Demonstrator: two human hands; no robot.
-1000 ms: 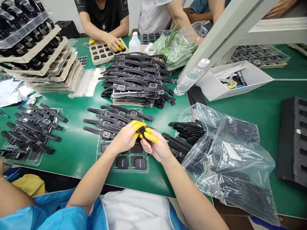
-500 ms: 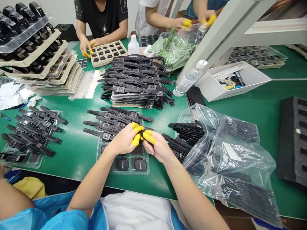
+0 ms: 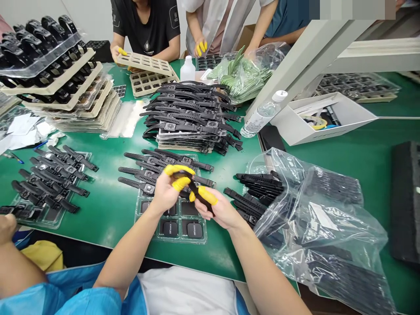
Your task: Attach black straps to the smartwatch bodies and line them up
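Observation:
Yellow finger covers are on both of my hands. My left hand (image 3: 170, 186) pinches one end of a black watch strap (image 3: 193, 187), which bends between the hands. Around its lower part, my right hand (image 3: 211, 203) is closed. Whether a watch body is attached is hidden by the fingers. Beneath and behind the hands lies a clear tray (image 3: 138, 223) with square black pieces (image 3: 169, 228) in its front compartments and strapped watches (image 3: 149, 176) laid across its back. Loose black straps (image 3: 243, 203) lie right of my right hand.
Clear bags of straps (image 3: 328, 218) cover the right side. Stacked watches (image 3: 190, 113) stand behind the tray, near a bottle (image 3: 262, 116) and white box (image 3: 302, 131). Another watch tray (image 3: 55, 223) is left. A person across (image 3: 147, 26) handles a beige tray (image 3: 144, 63).
My hands have moved slightly apart, and more of the black strap shows between them, curved. The person across has lifted a beige tray. The view has shifted slightly.

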